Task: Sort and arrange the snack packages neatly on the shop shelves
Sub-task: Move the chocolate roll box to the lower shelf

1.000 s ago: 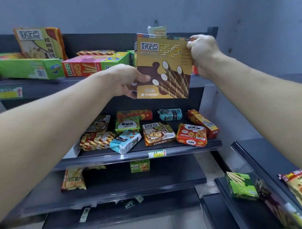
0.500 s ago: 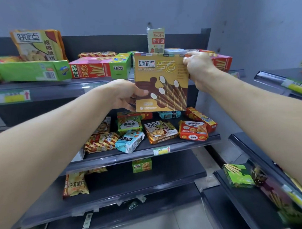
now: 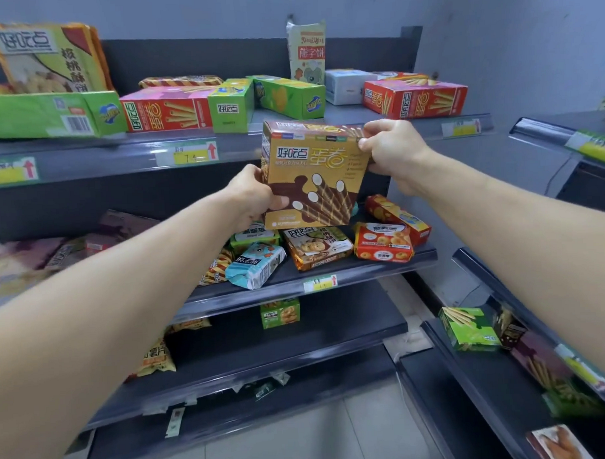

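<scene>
While upright before the shelves (image 3: 364, 265), wafer-roll box (image 3: 313, 174) in both curled grips: left hand (image 3: 255, 196) low, right hand (image 3: 394, 150) high.

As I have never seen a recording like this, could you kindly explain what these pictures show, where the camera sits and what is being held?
No machine here: these are a person's two bare arms reaching towards shop shelves. One wide-angle camera worn on the person's head looks forward and down. The left hand grips the lower left edge of a brown and gold wafer-roll box, the right hand its upper right corner, holding it upright before the top shelf, where a red box and green boxes lie. The middle shelf below carries jumbled small packets, among them a pale blue packet.
</scene>
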Demonstrator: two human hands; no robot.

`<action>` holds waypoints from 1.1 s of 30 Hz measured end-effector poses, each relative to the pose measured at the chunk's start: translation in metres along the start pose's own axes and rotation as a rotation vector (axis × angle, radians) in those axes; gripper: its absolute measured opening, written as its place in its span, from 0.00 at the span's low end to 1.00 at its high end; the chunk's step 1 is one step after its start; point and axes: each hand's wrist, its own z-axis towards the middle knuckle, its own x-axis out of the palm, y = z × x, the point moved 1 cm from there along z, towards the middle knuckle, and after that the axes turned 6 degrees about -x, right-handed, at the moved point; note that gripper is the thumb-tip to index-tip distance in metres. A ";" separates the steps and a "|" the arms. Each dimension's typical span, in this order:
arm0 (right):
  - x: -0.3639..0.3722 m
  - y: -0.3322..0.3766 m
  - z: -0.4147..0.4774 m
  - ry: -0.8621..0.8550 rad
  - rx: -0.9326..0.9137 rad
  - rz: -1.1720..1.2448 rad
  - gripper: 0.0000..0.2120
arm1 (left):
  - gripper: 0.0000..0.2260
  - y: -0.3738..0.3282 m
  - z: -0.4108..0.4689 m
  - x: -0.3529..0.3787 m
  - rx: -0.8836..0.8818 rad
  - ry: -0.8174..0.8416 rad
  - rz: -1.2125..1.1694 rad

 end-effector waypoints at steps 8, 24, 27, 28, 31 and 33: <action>0.020 -0.058 0.024 0.185 0.051 -0.041 0.23 | 0.25 0.038 0.044 0.018 -0.125 -0.099 0.064; 0.045 -0.196 0.111 0.324 0.235 0.036 0.25 | 0.16 0.112 0.144 0.089 -0.378 -0.051 -0.033; 0.054 -0.208 0.119 0.322 0.263 0.087 0.12 | 0.16 0.118 0.154 0.093 -0.378 -0.087 -0.087; 0.058 -0.211 0.121 0.329 0.282 0.078 0.09 | 0.16 0.120 0.157 0.094 -0.376 -0.088 -0.103; 0.067 -0.220 0.128 0.352 0.309 0.053 0.12 | 0.22 0.123 0.168 0.093 -0.364 -0.110 -0.132; 0.073 -0.224 0.136 0.339 0.287 0.054 0.16 | 0.27 0.123 0.179 0.088 -0.347 -0.135 -0.133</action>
